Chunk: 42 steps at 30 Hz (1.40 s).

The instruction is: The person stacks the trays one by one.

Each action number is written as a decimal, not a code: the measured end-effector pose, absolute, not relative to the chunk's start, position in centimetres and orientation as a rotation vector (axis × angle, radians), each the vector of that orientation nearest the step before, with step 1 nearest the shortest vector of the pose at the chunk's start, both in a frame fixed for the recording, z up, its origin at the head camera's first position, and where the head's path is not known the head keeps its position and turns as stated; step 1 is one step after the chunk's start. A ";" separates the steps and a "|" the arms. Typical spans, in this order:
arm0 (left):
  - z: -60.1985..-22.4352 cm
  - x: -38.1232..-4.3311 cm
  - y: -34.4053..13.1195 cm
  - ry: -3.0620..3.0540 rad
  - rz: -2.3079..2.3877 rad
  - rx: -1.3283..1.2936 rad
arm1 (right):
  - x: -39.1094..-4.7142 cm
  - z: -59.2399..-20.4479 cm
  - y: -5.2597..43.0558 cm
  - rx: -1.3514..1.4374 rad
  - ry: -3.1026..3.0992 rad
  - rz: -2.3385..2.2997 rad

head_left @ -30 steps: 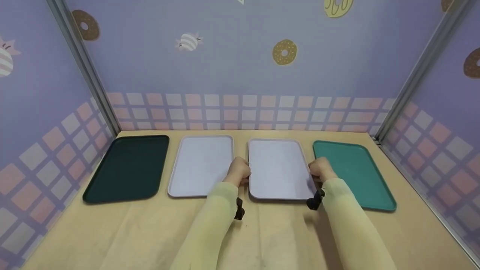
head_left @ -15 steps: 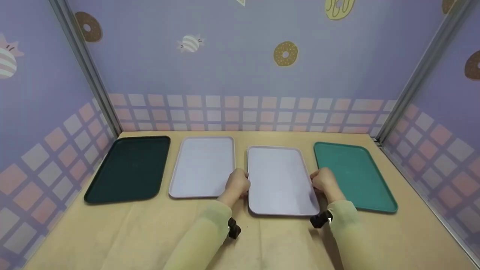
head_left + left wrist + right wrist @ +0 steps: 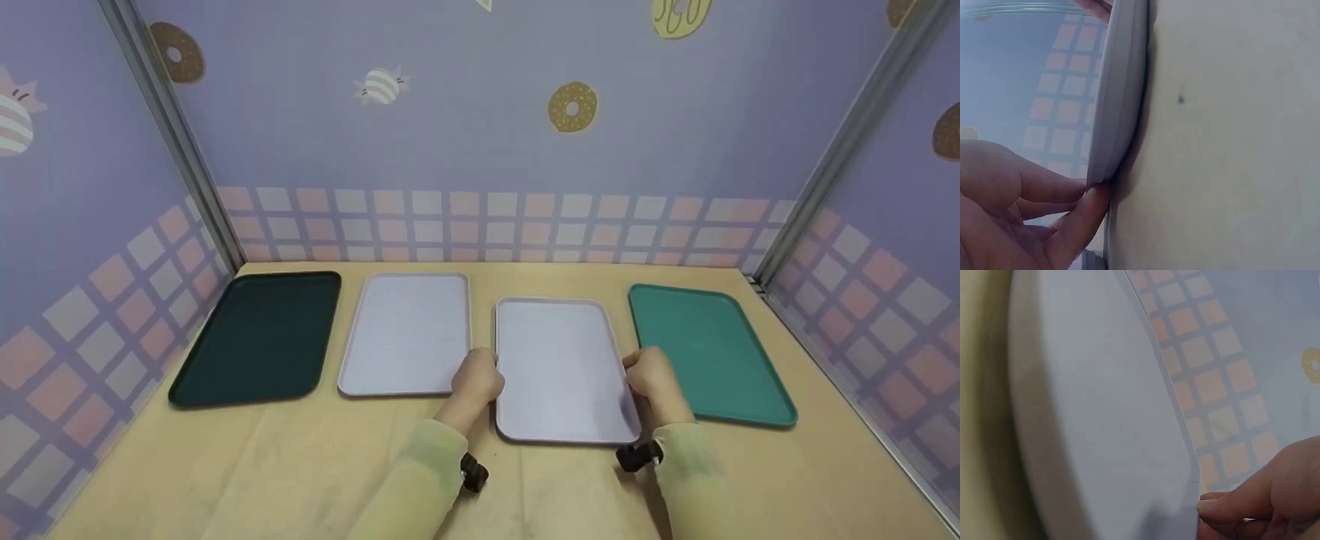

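A pale lavender tray (image 3: 562, 367) lies between my two hands, low over the table, its near edge closer to me than those of the other trays. My left hand (image 3: 478, 377) pinches its left rim; in the left wrist view the thumb and fingers (image 3: 1092, 208) meet at the tray's edge (image 3: 1120, 90). On the opposite side, my right hand (image 3: 654, 375) grips the right rim, and the right wrist view has its fingertips (image 3: 1210, 509) at the edge of the tray (image 3: 1112, 405).
A second pale lavender tray (image 3: 409, 330) lies left of the held one, partly behind my left hand. Farther left is a dark green tray (image 3: 259, 337). A teal green tray (image 3: 712, 352) lies on the right. Patterned walls (image 3: 465, 135) enclose the beige table (image 3: 300, 465).
Both hands have brought the held lavender tray toward me, out of line with the others. Its movement has slowed over the last half second. The other trays have stayed put.
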State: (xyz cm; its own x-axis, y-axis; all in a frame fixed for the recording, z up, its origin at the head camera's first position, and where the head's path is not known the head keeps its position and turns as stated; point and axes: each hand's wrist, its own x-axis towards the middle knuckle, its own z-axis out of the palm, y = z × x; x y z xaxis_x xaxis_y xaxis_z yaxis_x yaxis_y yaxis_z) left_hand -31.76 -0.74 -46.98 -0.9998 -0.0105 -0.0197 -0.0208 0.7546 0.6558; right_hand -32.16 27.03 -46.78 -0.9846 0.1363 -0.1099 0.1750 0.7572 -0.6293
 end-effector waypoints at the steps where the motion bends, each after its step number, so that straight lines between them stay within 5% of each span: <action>1: -47.1 -31.7 -0.7 2.933 1.103 -0.025 | -32.1 -46.8 27.0 0.259 2.899 -1.049; 32: -47.6 -31.1 -1.1 2.984 1.187 0.064 | -31.6 -47.3 26.6 0.257 2.980 -1.041; 42: -46.2 -31.9 -3.3 2.587 1.397 0.095 | -31.4 -46.8 25.8 0.207 3.082 -0.967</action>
